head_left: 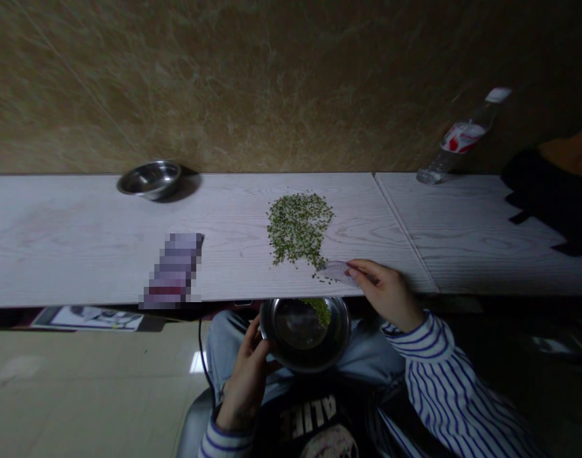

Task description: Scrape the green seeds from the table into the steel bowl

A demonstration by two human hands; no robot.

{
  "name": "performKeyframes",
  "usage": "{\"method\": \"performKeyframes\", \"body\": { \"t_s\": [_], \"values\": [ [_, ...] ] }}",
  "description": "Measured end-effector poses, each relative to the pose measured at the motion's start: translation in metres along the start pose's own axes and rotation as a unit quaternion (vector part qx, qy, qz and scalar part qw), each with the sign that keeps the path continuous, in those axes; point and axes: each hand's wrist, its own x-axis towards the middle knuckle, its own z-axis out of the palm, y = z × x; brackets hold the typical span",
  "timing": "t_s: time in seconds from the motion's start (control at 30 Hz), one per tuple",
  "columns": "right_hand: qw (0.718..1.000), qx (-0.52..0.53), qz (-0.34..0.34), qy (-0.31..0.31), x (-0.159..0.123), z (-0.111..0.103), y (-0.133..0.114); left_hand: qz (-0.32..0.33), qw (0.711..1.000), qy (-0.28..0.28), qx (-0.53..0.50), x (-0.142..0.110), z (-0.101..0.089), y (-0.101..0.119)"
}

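Small green beans (297, 226) lie spread in a thin layer on the pale wood-grain table (224, 254). At the near edge of the spread, my right hand (386, 289) pinches a clear plastic scraper-like piece (337, 272), its far end touching a few beans. Below the table edge, my left hand (250, 366) grips the left rim of a steel bowl (303, 362) over my lap. Some green beans gather inside the bowl at its far right side. The exact kind of the clear piece is hard to make out.
Another steel bowl (150, 180) stands at the back left, near the wall (224, 83). A blurred-out flat object (173, 270) lies at the front left. A clear bottle (457, 140) with a white cap stands at back right, beside dark cloth (548, 197).
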Motion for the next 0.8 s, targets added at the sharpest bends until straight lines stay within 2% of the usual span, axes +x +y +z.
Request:
{"method": "performKeyframes", "body": {
  "t_s": [0.53, 0.8],
  "values": [
    [1.000, 0.018, -0.008, -0.019, 0.012, 0.007, -0.012, 0.000, 1.000, 0.000, -0.014, -0.001, -0.004, -0.001],
    [0.997, 0.034, -0.015, -0.074, 0.007, 0.009, -0.016, 0.001, 1.000, -0.019, -0.011, -0.004, -0.002, -0.001]
  ]
}}
